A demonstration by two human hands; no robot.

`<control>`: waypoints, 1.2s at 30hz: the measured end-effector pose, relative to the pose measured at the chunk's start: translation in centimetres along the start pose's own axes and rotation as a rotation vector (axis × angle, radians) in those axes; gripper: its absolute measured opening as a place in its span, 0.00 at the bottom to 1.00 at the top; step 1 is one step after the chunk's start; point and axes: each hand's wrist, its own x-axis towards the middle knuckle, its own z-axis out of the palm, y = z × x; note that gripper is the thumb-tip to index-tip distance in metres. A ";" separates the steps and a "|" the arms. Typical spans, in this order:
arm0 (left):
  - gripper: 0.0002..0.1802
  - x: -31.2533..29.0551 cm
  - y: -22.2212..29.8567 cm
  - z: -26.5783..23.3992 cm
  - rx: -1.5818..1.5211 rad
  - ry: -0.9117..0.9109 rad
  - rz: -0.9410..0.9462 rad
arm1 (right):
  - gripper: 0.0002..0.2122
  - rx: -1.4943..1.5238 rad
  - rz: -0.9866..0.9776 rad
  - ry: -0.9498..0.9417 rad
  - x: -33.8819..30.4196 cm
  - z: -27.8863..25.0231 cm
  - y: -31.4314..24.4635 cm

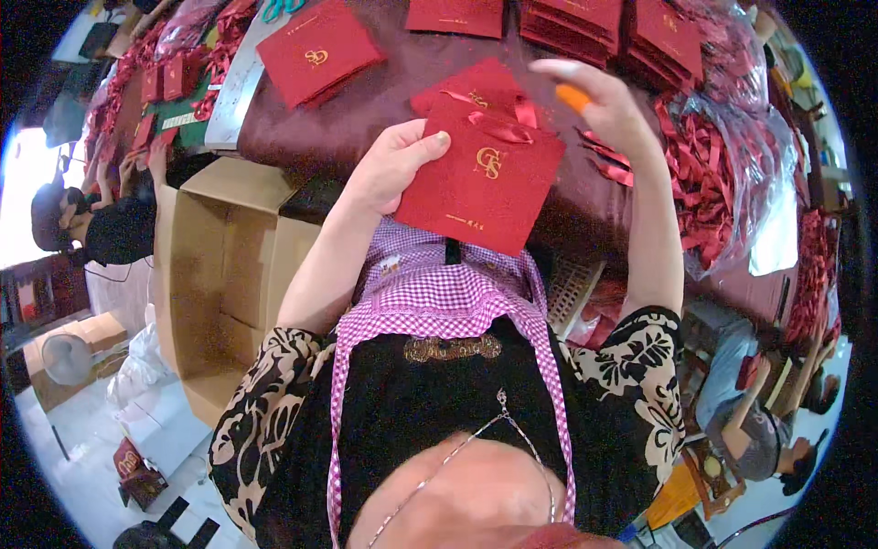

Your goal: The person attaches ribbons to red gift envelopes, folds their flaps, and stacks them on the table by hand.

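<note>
My left hand (395,165) grips the left edge of a flat red gift bag (483,178), its thumb on the front face. The bag is tilted, with a gold emblem in the middle and a shiny red ribbon (500,126) along its top. Behind it, partly hidden, lies a second red bag (468,84), also with ribbon. My right hand (604,99) is raised to the right of both bags, apart from them. Its fingers are stretched out and hold nothing; an orange cover (573,98) sits on one finger. Loose red ribbon ends (608,160) lie below that hand.
Stacks of red bags (572,32) stand along the far side of the dark red table (302,137). A clear plastic bag of red ribbons (713,174) lies at right. An open cardboard box (224,274) stands at left. Other people (114,215) work at both sides.
</note>
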 end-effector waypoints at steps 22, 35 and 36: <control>0.13 1.9 1.4 0.0 -0.090 0.284 0.071 | 0.31 -0.309 -0.228 -0.264 -0.9 1.5 -7.3; 0.23 4.2 8.9 -1.1 -0.182 0.216 0.468 | 0.19 -0.652 -0.490 0.413 13.4 0.5 -5.2; 0.23 4.3 8.8 -1.1 -0.179 0.210 0.471 | 0.19 -0.656 -0.491 0.419 14.7 0.6 -4.1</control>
